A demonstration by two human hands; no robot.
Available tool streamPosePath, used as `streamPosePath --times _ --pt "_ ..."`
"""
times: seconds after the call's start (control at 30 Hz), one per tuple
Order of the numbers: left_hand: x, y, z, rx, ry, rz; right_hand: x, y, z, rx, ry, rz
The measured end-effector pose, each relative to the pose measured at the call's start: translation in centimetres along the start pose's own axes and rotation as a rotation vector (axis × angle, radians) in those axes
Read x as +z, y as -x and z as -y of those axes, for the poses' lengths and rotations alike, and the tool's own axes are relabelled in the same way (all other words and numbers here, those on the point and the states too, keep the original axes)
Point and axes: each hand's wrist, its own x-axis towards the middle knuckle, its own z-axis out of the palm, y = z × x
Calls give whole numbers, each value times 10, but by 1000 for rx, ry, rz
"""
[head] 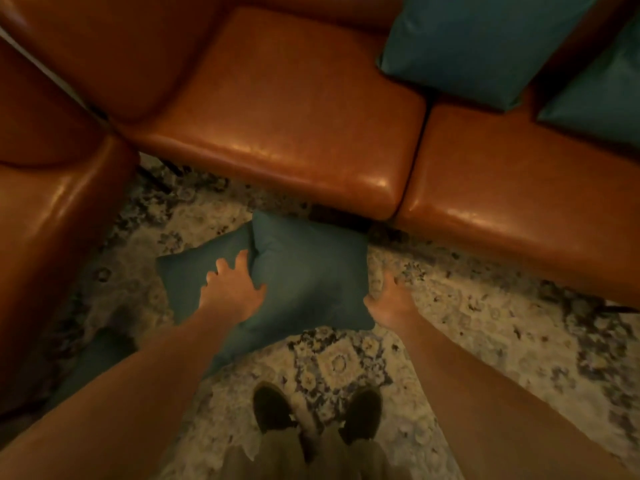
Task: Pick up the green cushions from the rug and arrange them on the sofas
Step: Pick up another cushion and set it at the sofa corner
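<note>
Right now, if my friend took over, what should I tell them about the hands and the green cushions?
Left hand: fingers spread, resting on the top cushion at its left edge, no grip yet.
Right hand: open at that cushion's right edge.
A second cushion lies partly under it on the rug.
A dark shape lower left may be a third.
Done: the sofa cushion and the corner cushion sit on the orange sofa.
Left: lift the rug cushions and arrange them on the sofas.
</note>
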Motion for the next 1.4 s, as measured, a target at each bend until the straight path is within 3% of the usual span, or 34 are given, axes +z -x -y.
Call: streamPosePath --times 0.23,0.4,0.67,0.87,1.0,1.17,1.4 --pt "108 -77 23 -36 35 31 88 -99 -45 22 9 67" --pt "147 -132 34 -16 144 -56 118 -152 -64 38 -68 39" --pt "183 -189 31 -128 583 33 139 -223 -70 223 -567 -55" --pt "189 -191 30 -174 487 44 151 -222 -64 286 -903 49" --pt "174 -181 21 -169 675 -10 143 -211 -68 338 -941 167" --pt "159 -164 26 -178 819 40 143 -187 -60 319 -961 253" --pt "121 -102 57 -73 971 102 146 -109 -39 559 -1134 183"
